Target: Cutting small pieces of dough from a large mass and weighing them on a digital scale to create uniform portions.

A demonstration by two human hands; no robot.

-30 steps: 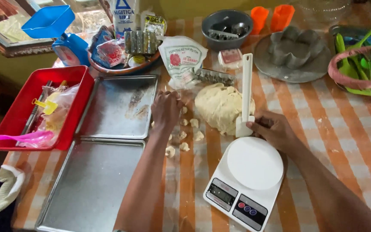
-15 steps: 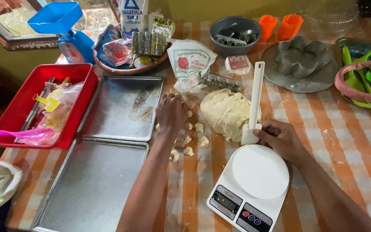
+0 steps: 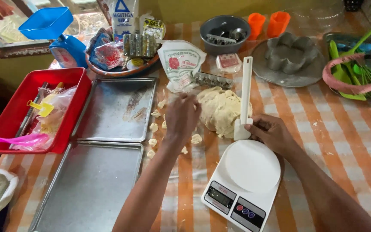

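The left hand [image 3: 181, 118] lies palm down on the bench [image 3: 344, 141] at the left edge of the dough [image 3: 220, 109], fingers curled; from above I cannot tell whether its grip holds a piece. Half a second ago it sat lower, over the small dough bits [image 3: 153, 127]; it has since moved up against the mass. The bits lie scattered between the hand and the upper tray [image 3: 117, 109], near the bench's middle. The right hand [image 3: 271, 131] has its grip closed on the lower end of the white scraper [image 3: 244, 101], which stands upright, blade touching the right side of the dough, much as before. The dough sits mid-bench, just above the white scale [image 3: 247, 180], whose round plate is bare. The lower tray [image 3: 86, 184] lies at the near left edge, with the red tub [image 3: 71, 107] beside the upper tray along the left edge
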